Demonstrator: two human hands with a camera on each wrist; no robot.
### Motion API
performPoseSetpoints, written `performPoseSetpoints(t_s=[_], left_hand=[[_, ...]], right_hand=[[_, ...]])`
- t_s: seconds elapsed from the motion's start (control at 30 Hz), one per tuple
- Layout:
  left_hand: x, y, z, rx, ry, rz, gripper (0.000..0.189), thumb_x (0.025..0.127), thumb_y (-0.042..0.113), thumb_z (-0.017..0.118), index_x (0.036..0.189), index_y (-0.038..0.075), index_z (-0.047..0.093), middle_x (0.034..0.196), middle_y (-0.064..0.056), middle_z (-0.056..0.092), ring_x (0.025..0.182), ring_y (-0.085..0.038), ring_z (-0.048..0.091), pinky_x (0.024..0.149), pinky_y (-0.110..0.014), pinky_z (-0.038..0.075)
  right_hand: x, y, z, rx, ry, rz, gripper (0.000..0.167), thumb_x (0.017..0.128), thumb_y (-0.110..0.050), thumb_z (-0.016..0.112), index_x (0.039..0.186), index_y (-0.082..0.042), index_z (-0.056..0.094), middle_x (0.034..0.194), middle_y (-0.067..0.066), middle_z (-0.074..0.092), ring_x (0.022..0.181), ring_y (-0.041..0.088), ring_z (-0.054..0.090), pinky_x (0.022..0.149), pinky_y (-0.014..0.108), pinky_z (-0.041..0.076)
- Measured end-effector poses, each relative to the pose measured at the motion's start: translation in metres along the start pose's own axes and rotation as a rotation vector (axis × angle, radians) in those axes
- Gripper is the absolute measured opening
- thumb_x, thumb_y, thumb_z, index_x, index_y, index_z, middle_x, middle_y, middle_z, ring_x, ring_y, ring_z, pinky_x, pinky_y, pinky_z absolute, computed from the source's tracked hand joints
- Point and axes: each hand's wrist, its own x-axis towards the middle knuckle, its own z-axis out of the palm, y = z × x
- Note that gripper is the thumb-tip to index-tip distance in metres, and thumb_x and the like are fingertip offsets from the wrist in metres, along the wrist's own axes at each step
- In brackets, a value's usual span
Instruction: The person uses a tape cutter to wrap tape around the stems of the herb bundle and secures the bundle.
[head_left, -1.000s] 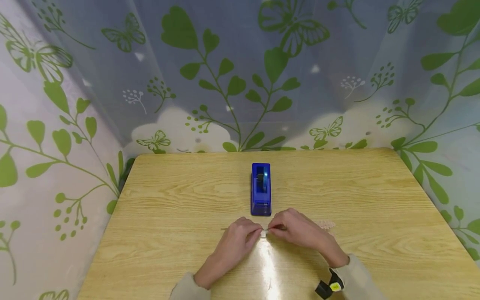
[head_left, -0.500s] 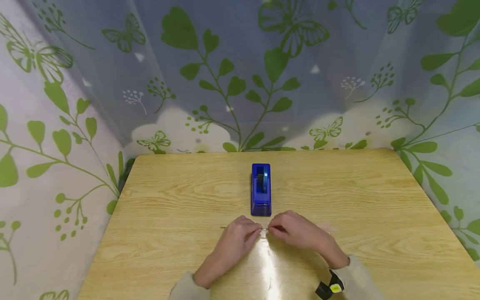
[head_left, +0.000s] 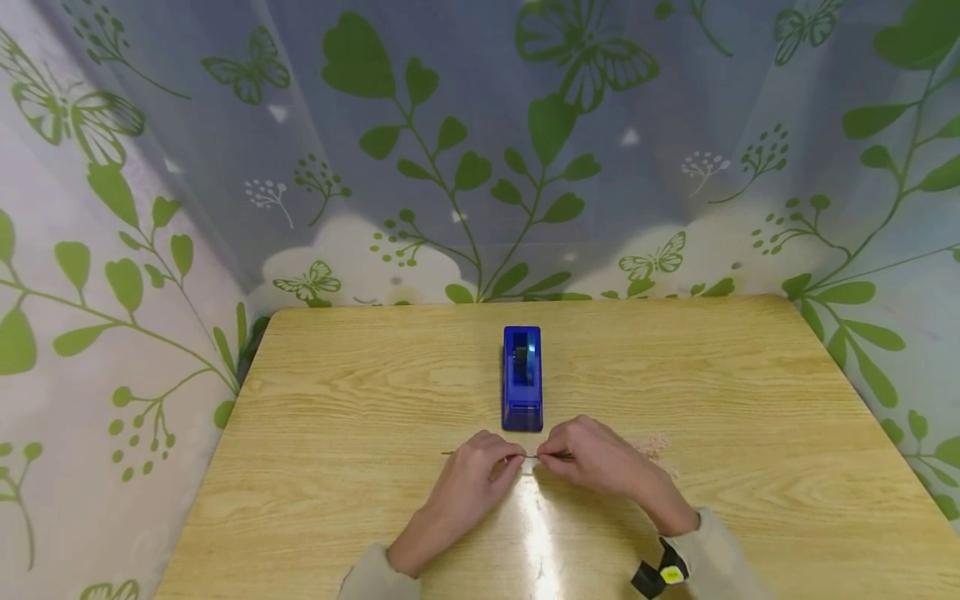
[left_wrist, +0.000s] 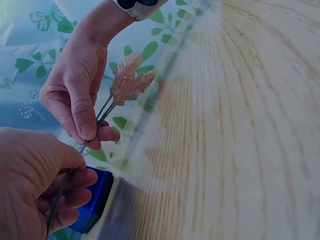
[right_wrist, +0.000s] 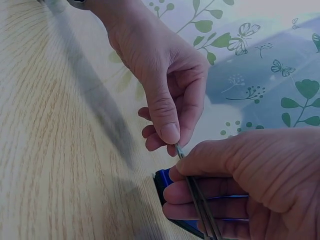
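Both hands hold a thin dark flower stem level above the table. My left hand (head_left: 472, 475) pinches it between thumb and fingers, and the stem's tail sticks out to the left. Just beside it, my right hand (head_left: 596, 458) pinches the stems nearer the bloom. Fuzzy pink artificial flowers (left_wrist: 129, 82) on two stems rise past the right hand in the left wrist view. Several stems (right_wrist: 200, 205) run across the right palm in the right wrist view. A small pale patch under the gap between the hands is too small to identify.
A blue tape dispenser (head_left: 522, 408) stands on the wood-grain table (head_left: 360, 383) just beyond the hands. A curtain (head_left: 480, 150) with green leaves and butterflies hangs around the table's back and sides. A black strap with a yellow tag (head_left: 670, 574) is on the right wrist.
The pink flower heads show by the right wrist, fade to a faint blur, then show again at a changed angle. Both hands keep nearly the same place, and the dispenser has not moved.
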Motion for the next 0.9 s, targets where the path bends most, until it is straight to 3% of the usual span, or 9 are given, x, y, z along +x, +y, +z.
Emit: performPoseSetpoints(t_s=[0.27, 0.5, 0.77, 0.9], left_hand=[[-0.0002, -0.0011, 0.0024, 0.048, 0.015, 0.015, 0.007, 0.098, 0.013, 0.074, 0.1, 0.011, 0.08, 0.092, 0.002, 0.076, 0.081, -0.009, 0.066, 0.069, -0.018, 0.053], [-0.0005, -0.0006, 0.0038, 0.041, 0.064, 0.04, 0.005, 0.096, 0.013, 0.076, 0.098, 0.012, 0.081, 0.091, 0.002, 0.077, 0.081, -0.011, 0.069, 0.071, -0.023, 0.056], [-0.0009, -0.0016, 0.0036, 0.018, 0.104, 0.079, 0.007, 0.091, 0.008, 0.08, 0.097, 0.011, 0.082, 0.091, 0.001, 0.078, 0.081, -0.012, 0.069, 0.073, -0.025, 0.057], [-0.0005, -0.0029, 0.0022, 0.016, 0.099, 0.088, 0.008, 0.09, 0.007, 0.08, 0.098, 0.01, 0.082, 0.091, 0.001, 0.079, 0.082, -0.012, 0.069, 0.073, -0.025, 0.057]], right_hand=[[-0.0009, -0.0009, -0.0016, 0.002, 0.011, 0.02, 0.02, 0.099, -0.007, 0.07, 0.08, -0.014, 0.074, 0.068, -0.017, 0.049, 0.06, -0.004, 0.039, 0.053, 0.016, 0.035], [-0.0002, -0.0018, -0.0011, 0.02, 0.012, 0.03, 0.018, 0.099, -0.006, 0.069, 0.085, -0.014, 0.077, 0.071, -0.015, 0.057, 0.061, -0.003, 0.044, 0.054, 0.017, 0.039], [0.0003, -0.0035, 0.0044, -0.007, -0.05, 0.107, 0.033, 0.108, -0.013, 0.054, 0.077, -0.016, 0.061, 0.067, -0.014, 0.042, 0.06, 0.0, 0.037, 0.056, 0.021, 0.039], [0.0005, -0.0021, 0.0052, -0.039, -0.045, 0.079, 0.027, 0.108, -0.012, 0.056, 0.083, -0.015, 0.066, 0.075, -0.014, 0.053, 0.066, 0.001, 0.044, 0.061, 0.021, 0.044]])
